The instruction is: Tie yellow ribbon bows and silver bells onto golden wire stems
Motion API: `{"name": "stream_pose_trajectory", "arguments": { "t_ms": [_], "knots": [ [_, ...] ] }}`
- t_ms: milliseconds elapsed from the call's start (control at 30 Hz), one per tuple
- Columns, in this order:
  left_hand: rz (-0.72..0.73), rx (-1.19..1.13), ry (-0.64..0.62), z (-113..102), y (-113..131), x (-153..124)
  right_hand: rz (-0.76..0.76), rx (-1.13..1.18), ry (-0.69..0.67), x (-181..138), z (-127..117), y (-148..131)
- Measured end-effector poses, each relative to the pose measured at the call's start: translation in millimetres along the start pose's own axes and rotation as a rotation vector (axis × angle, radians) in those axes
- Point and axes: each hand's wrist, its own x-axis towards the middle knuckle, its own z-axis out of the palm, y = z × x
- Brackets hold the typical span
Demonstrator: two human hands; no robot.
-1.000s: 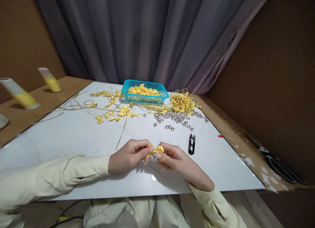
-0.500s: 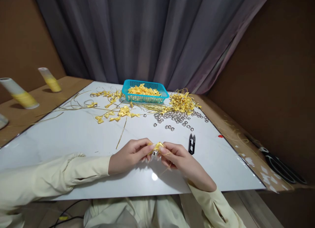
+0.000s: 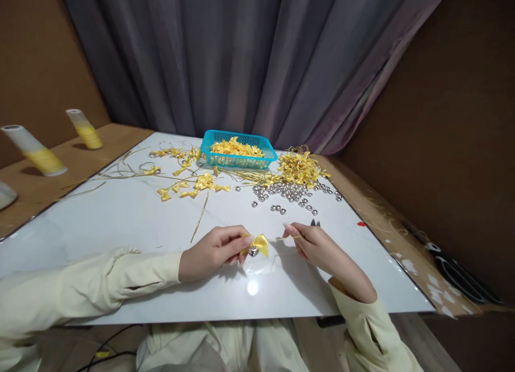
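Between the thumb and fingers of my left hand is pinched a yellow ribbon bow. A silver heart-shaped bead sits at the bow's middle, just below my left thumb. My right hand is closed on a thin gold cord that runs across from the bow. A second strand trails below it. The snips lie behind my right hand, with only their blade tips showing.
A turquoise basket of yellow bows stands at the back. Silver beads lie scattered before a heap of corded bows. More bows and gold cords lie left. Two spools and black-handled scissors flank the white board.
My right hand has left the bow and moved right, drawing the gold cord out, and now covers most of the snips. My left hand stays on the bow.
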Motion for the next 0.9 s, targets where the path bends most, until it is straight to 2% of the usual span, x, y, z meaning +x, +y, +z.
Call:
{"name": "stream_pose_trajectory", "arguments": {
  "t_ms": [100, 200, 333, 467, 567, 700, 900],
  "knots": [
    [-0.008, -0.002, -0.009, 0.4, -1.3, 0.5, -0.015, -0.171, 0.004, 4.5, -3.7, 0.2],
    [-0.019, 0.000, -0.002, 0.9, -3.8, 1.1, -0.121, -0.222, -0.057, 8.5, -9.9, -1.5],
    [-0.034, -0.007, 0.014, 1.3, -8.0, 2.5, -0.282, 0.023, -0.208, 13.1, -14.0, -10.0],
    [-0.018, -0.020, 0.023, 0.7, -12.2, 3.8, -0.242, 0.323, -0.513, 22.4, -5.8, -25.5],
    [-0.019, -0.035, 0.018, 0.4, -13.6, 3.9, -0.228, 0.400, -0.619, 33.2, 0.4, -32.6],
    [-0.027, -0.040, 0.003, 0.3, -12.9, 3.2, -0.301, 0.339, -0.596, 42.3, 0.8, -30.9],
    [0.004, 0.025, 0.007, -2.7, -14.1, 4.5, -0.424, 0.226, -0.422, 43.6, 8.2, -26.5]
  ]
}}
